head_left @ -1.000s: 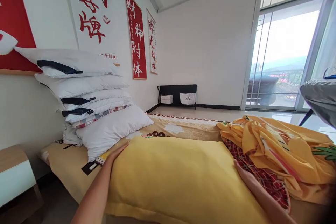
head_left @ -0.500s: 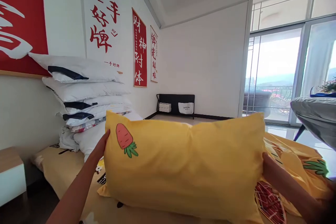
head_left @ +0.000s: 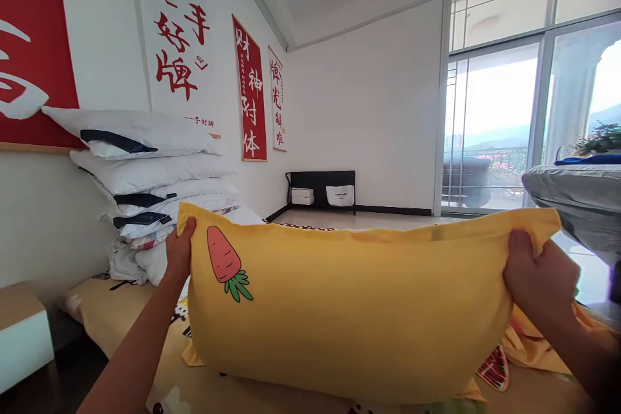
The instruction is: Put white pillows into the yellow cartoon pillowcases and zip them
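A yellow pillow (head_left: pixel 349 310) with a printed carrot at its upper left is held up by its two ends in front of me. My left hand (head_left: pixel 180 249) is closed on the upper left edge, thumb on the near side. On the other end, my right hand (head_left: pixel 541 272) grips the upper right corner, where the cloth is pulled out taut. The pillow's lower edge hangs at or just over the patterned tan bed sheet (head_left: pixel 116 317); whether it touches cannot be made out. Behind the right forearm lies crumpled yellow fabric (head_left: pixel 538 339).
White pillows (head_left: pixel 155 171) are stacked against the left wall. A small bedside cabinet (head_left: pixel 24 330) stands at the lower left. At the far wall is a low black rack (head_left: pixel 339 178) with white boxes or bags. A grey-covered table (head_left: pixel 577 200) stands at the right, before glass doors (head_left: pixel 492 129).
My right hand has moved up and outward to the pillow's upper right corner, and the top edge is stretched straighter. My left hand has shifted slightly up and left. The view has turned a little right.
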The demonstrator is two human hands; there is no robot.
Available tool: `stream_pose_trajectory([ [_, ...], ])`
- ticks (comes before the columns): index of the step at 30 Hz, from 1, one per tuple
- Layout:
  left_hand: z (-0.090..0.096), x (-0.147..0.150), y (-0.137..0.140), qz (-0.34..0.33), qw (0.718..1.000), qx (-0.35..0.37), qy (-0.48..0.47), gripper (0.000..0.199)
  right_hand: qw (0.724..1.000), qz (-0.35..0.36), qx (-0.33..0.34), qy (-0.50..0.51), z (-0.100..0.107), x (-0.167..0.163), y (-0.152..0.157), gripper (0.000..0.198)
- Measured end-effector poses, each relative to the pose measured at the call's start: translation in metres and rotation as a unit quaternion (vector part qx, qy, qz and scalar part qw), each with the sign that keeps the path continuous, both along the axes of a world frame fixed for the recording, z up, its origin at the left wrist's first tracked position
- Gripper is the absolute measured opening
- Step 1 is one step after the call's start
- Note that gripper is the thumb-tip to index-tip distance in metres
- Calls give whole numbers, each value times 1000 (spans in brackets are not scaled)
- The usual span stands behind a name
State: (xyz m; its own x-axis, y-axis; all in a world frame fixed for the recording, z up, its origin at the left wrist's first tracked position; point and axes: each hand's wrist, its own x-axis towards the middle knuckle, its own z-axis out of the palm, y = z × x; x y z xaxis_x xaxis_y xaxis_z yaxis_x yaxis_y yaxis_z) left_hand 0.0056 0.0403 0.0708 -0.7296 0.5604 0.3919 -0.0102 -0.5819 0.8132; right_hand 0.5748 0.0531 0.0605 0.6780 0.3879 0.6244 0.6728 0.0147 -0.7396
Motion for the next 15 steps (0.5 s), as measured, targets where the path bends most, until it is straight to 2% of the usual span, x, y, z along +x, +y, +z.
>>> stream_pose_trajectory([
  [4,6,-5,1,6,998,53,42,49,997,9,-39,-67,8,1,-9,23],
  [6,6,-12,4,16,995,69,73,49,994,39,-57,-85,16,4,-14,22],
  [11,-4,-23,16,157,973,70,155,39,985,127,-115,-10,30,28,-10,26],
  [13,-7,-22,20,177,971,66,148,40,981,149,-122,15,28,43,-5,30],
  [15,-4,-22,23,161,974,50,148,41,983,153,-100,10,24,58,-1,36],
])
